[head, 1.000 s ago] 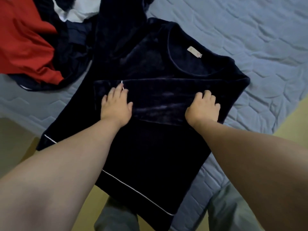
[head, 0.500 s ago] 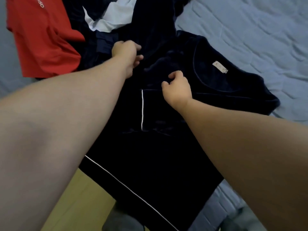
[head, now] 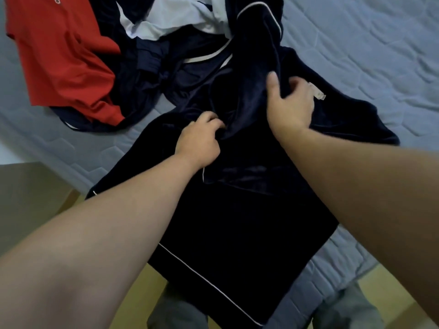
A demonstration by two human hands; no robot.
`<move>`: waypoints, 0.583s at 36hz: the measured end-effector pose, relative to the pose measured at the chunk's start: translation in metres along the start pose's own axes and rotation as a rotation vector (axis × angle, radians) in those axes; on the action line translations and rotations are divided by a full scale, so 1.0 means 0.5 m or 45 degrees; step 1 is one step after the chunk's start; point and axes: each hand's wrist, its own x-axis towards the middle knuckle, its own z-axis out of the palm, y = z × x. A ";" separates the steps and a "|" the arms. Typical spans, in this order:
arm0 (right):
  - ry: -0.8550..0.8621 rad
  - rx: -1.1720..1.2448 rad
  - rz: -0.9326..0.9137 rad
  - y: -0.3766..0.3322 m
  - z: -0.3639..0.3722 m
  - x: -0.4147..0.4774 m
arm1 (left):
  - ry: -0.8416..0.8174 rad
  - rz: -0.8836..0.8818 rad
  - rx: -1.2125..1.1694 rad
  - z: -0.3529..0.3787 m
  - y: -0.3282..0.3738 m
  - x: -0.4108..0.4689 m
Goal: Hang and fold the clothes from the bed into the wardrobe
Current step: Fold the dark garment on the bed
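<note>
far left, a red t-shirt (head: 61,58) lies crumpled on the bed (head: 368,43), w/ a heap of navy & white clothes (head: 175,20) just beside it. your left grip (head: 199,141) is curled tight, fingers bunched into the navy velvet top (head: 237,222) near its upper left edge. the top lies spread across the bed's near edge, its white-piped hem past the edge twd you. your right grip (head: 289,105) is closed round a lifted fold of the same top, thumb one side, fingers the other, right by the neck label (head: 317,92).
</note>
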 end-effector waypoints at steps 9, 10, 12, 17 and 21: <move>-0.430 0.468 0.229 -0.117 0.022 0.029 | 0.745 -1.045 -0.844 -0.024 0.042 0.030; -0.456 0.669 0.349 -0.118 0.007 0.024 | 0.731 -1.252 -1.061 -0.027 0.035 0.039; -0.565 0.985 0.540 -0.100 -0.025 0.011 | 0.483 -1.484 -1.539 -0.038 0.026 0.054; -0.812 0.926 0.656 0.036 -0.091 -0.042 | 0.103 -1.396 -1.747 -0.062 -0.001 0.092; -1.112 -0.418 -0.011 0.147 -0.149 -0.050 | 0.252 -1.306 -2.086 -0.078 -0.031 0.123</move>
